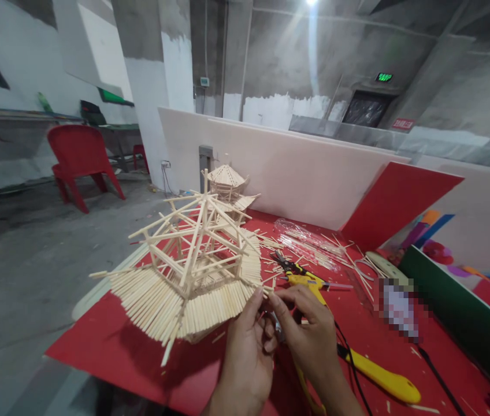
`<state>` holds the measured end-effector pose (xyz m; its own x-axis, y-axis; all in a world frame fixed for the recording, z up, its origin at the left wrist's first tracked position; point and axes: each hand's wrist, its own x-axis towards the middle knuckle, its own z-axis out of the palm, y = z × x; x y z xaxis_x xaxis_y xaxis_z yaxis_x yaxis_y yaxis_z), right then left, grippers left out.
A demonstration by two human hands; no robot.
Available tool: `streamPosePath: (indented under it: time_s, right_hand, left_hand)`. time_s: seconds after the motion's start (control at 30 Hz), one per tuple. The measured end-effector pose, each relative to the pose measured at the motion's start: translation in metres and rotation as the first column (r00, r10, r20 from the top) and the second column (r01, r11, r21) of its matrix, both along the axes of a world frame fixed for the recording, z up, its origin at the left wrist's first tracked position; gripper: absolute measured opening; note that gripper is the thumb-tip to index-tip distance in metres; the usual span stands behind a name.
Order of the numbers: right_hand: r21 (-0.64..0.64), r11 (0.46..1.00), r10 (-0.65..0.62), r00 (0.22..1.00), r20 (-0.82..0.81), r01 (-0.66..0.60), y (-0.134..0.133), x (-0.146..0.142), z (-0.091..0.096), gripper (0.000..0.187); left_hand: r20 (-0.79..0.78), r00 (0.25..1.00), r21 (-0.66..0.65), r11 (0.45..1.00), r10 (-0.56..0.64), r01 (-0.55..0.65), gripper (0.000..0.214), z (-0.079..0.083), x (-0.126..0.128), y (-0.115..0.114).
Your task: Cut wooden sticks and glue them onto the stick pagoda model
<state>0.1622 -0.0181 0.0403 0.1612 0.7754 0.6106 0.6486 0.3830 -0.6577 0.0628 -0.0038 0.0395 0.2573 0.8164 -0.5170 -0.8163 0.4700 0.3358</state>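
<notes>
A pagoda model (210, 306) built of thin wooden sticks stands in front of me, its lower roof covered and its upper roof a bare frame. My left hand (251, 346) is closed at its right roof corner, thumb and finger pinching the end of a wooden stick (266, 292). From the right, my right hand (308, 323) pinches at the same tip. Whether the stick is joined to the corner is hidden by my fingers. Just behind my right hand lie a yellow glue gun (308, 281) and pliers (286, 263) with black and yellow handles.
A finished-looking stick pagoda (226, 179) stands behind the model. Loose sticks and a clear plastic bag (310, 240) lie on the red tabletop (149, 370). At right are a yellow-handled tool (383, 375), black cables and a green-sided box (453, 312). A red chair (80, 153) stands at left.
</notes>
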Motion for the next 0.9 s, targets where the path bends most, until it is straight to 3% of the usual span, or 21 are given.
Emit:
streamPosePath:
  time_s: [0.37,0.63,0.9]
  right_hand:
    - [0.019,1.000,0.002,0.998,0.070,-0.003,-0.003,0.003,0.001,0.010]
    - [0.003,1.000,0.005,0.998,0.059,-0.005,-0.004,0.005,0.001,0.011]
    - [-0.022,1.000,0.020,0.999,0.043,-0.019,-0.003,0.005,0.002,0.014]
  left_hand:
    - [0.006,1.000,-0.041,0.999,-0.001,0.001,0.027,0.002,-0.001,-0.001]
    - [0.006,1.000,-0.050,0.999,-0.015,0.015,0.026,0.011,-0.002,0.002]
    - [0.016,1.000,-0.044,0.999,-0.018,0.019,0.022,0.009,-0.003,0.000]
